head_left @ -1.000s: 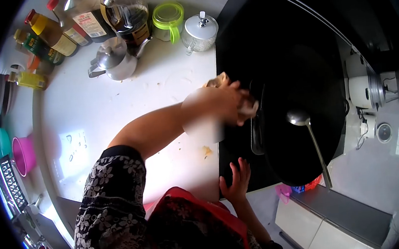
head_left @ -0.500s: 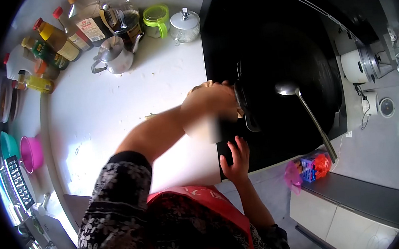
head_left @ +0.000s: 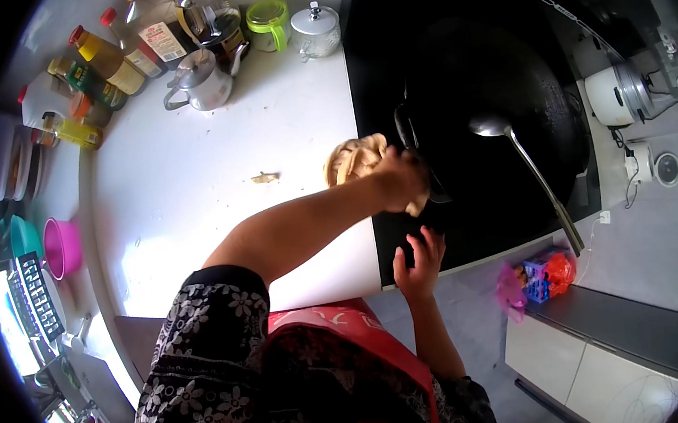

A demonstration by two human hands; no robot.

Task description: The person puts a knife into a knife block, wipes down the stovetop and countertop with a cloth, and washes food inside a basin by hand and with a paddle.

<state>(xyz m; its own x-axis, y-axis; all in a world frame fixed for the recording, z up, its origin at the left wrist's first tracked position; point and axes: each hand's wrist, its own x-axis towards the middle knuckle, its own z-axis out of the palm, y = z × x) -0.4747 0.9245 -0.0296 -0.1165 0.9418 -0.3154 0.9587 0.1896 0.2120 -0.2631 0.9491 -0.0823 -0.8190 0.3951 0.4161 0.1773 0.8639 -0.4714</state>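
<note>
My left hand [head_left: 404, 179], partly blurred, reaches over the edge between the white counter and the black stove top. Its fingers are closed on what looks like a crumpled beige cloth [head_left: 354, 159]; one end of it shows below the hand. Loosely curled with fingers apart, my right hand [head_left: 421, 264] holds nothing near the front edge of the stove. A dark wok [head_left: 534, 78] sits on the stove, its handle [head_left: 405, 126] close to my left hand. A metal ladle [head_left: 532, 164] rests with its bowl in the wok and its handle over the front edge.
Along the back stand several sauce bottles [head_left: 108, 61], a metal teapot [head_left: 200, 82], a green-lidded jar [head_left: 269, 26] and a glass sugar bowl [head_left: 315, 33]. A small scrap [head_left: 265, 177] and crumbs lie on the counter [head_left: 189, 177]. A pink bowl [head_left: 62, 248] is at left, a rice cooker [head_left: 610, 97] at right.
My left hand has moved slightly right and down, and more of the beige cloth shows beside it. My right hand has shifted a little to the right. The camera view has shifted slightly.
</note>
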